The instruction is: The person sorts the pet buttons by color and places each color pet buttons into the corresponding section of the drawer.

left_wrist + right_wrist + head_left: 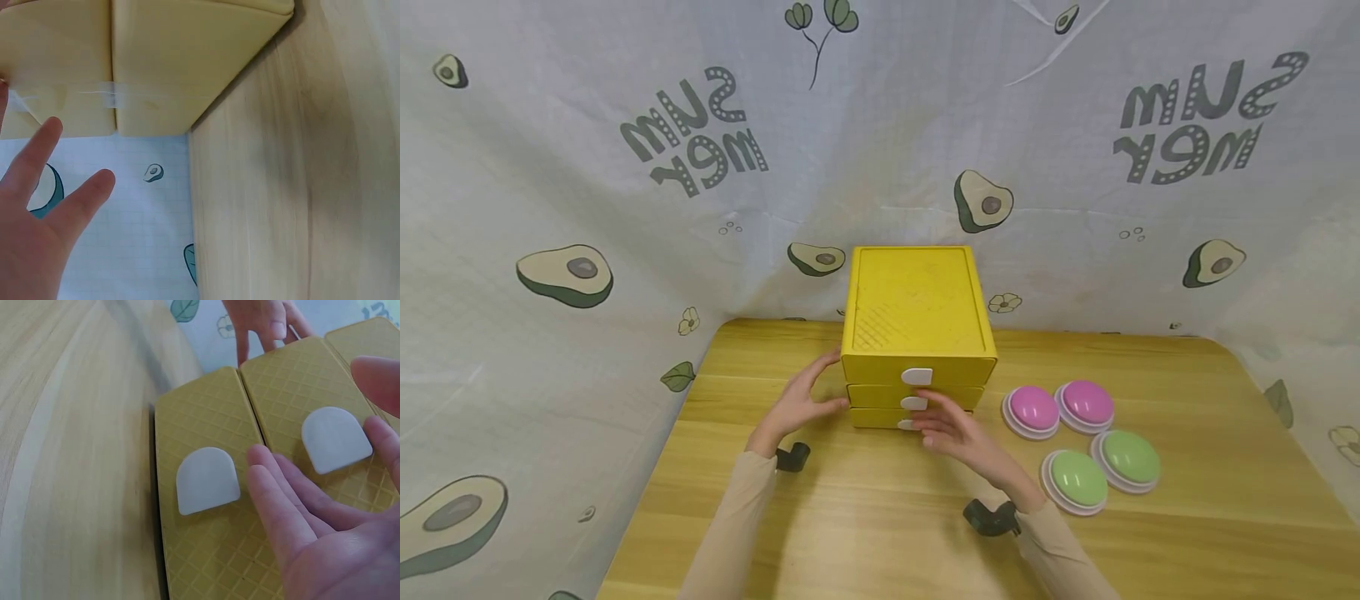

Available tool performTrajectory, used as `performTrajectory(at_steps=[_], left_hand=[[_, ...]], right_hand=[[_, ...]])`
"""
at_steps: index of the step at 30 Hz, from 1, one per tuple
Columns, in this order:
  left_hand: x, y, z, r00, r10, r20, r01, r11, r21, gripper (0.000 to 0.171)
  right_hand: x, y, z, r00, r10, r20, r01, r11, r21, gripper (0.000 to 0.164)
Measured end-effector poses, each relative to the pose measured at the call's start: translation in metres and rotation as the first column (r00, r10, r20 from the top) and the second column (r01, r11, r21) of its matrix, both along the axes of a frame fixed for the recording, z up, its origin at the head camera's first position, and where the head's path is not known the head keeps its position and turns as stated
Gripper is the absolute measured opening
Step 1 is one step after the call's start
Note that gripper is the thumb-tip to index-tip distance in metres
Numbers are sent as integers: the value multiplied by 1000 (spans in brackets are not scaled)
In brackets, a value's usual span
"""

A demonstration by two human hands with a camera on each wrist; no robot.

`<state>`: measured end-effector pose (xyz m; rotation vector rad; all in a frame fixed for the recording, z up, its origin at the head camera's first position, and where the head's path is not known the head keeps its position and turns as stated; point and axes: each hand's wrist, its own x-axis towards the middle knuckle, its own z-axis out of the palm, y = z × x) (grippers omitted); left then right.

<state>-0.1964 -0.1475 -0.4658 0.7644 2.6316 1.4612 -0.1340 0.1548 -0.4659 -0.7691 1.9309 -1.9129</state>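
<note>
A yellow box with three stacked drawers (917, 300) stands against the cloth, all its drawers pushed in. My left hand (801, 404) is at the box's left side, fingers spread, fingertips right by the side wall (162, 69). In front of the box is my right hand (958, 437), with fingers extended. Its index fingertip is right at the edge of the white middle drawer handle (336, 440), and the thumb stands apart. The other fingers lie over the drawer front between that handle and the bottom handle (207, 481). Above is the top handle (917, 377).
Right of the box, two pink dome buttons (1034, 408) and two green ones (1078, 479) on white bases sit on the wooden table (865, 533). An avocado-print cloth (880, 150) hangs behind the table. Black wrist mounts (991, 517) show beside both wrists.
</note>
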Motion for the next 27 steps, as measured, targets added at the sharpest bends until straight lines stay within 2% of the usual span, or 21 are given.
performTrajectory(at_steps=[4, 10, 16, 23, 27], left_hand=[[-1, 0, 2, 1000, -4, 4, 4, 1000, -16, 75], [-6, -1, 2, 999, -13, -47, 12, 999, -37, 70], [-8, -1, 1, 998, -16, -68, 12, 998, -56, 68], [-9, 0, 1, 986, -28, -165, 14, 996, -85, 65], [-9, -1, 0, 982, -21, -187, 5, 996, -87, 63]], right_hand=[[0, -1, -1, 1000, -6, 3, 6, 1000, -8, 59], [-1, -3, -2, 1000, -31, -1, 31, 999, -15, 57], [-1, -3, -3, 999, -36, 0, 36, 999, -24, 57], [3, -4, -1, 999, -38, 27, 39, 999, -38, 56], [6, -4, -1, 999, -38, 20, 39, 999, -35, 56]])
